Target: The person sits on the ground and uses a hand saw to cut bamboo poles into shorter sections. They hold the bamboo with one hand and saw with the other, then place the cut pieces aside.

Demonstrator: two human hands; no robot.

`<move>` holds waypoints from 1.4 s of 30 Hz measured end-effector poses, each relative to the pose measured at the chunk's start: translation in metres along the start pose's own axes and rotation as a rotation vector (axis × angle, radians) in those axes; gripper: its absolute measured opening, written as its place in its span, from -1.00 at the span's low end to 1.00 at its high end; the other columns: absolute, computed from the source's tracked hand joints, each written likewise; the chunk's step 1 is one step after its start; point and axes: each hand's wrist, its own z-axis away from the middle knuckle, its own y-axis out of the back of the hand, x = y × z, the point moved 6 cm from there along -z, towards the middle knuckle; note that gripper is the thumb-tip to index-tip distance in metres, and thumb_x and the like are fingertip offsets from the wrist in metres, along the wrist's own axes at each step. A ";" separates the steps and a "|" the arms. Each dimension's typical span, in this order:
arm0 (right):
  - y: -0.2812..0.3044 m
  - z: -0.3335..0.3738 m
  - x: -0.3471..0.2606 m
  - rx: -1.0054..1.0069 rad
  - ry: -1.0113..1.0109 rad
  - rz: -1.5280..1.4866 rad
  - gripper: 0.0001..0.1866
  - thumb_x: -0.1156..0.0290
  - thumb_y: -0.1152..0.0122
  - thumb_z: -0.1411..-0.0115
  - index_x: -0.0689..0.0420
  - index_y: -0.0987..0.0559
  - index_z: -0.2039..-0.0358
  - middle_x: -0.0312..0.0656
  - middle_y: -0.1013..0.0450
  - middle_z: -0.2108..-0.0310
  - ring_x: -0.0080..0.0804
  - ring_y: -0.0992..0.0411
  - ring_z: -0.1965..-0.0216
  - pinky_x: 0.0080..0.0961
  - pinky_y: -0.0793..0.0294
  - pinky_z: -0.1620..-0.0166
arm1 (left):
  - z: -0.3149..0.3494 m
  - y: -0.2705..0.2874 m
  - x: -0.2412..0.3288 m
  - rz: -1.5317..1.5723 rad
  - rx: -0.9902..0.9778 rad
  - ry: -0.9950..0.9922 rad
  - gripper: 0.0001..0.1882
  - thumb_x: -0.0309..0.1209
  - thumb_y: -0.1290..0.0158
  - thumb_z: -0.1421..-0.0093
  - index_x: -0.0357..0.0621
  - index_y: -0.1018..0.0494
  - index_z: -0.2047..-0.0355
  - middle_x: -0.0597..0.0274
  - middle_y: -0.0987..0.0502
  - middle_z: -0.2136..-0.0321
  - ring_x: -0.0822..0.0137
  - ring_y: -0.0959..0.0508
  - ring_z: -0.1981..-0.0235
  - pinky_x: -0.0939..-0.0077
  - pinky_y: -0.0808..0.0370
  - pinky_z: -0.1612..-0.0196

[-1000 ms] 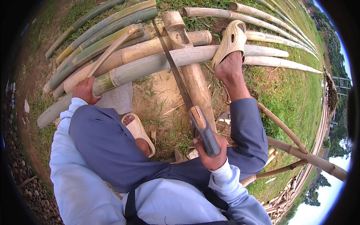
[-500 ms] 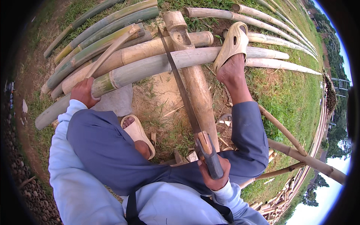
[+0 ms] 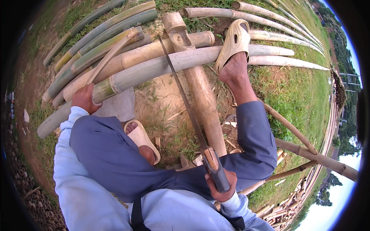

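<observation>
My right hand [image 3: 224, 187] is closed around the dark handle of a handsaw [image 3: 184, 92]. Its long blade points away from me and crosses a grey-green bamboo pole [image 3: 150, 71], near the notched bamboo post [image 3: 203, 101] under it. At the pole's left part, my left hand [image 3: 85, 99] is wrapped over it from above. My right foot, in a cream clog [image 3: 233, 43], presses on the same pole right of the blade. Whether the blade has cut into the pole is too small to tell.
Several cut bamboo lengths [image 3: 115, 29] lie at the far left, with a split strip [image 3: 111, 54] among them. Long poles [image 3: 266, 23] stretch off to the right. My left foot in a clog [image 3: 140, 134] stands on the ground. A bamboo frame [image 3: 308, 154] is at the right.
The saw and my right hand have come a little back toward me along the blade's line. My left hand and right foot stay on the pole, and the view has shifted slightly.
</observation>
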 end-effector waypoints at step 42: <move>-0.042 -0.204 -0.013 0.114 0.138 -0.152 -0.87 0.52 -0.28 -0.12 0.30 -0.51 0.47 -0.18 -0.37 0.66 -0.52 -0.34 0.55 -0.38 -0.37 0.41 | -0.020 0.007 0.007 0.019 -0.065 0.005 -0.21 -0.10 -0.46 0.23 -0.14 -0.39 0.02 -0.10 -0.62 0.20 -0.14 -0.65 0.20 0.06 -0.60 0.10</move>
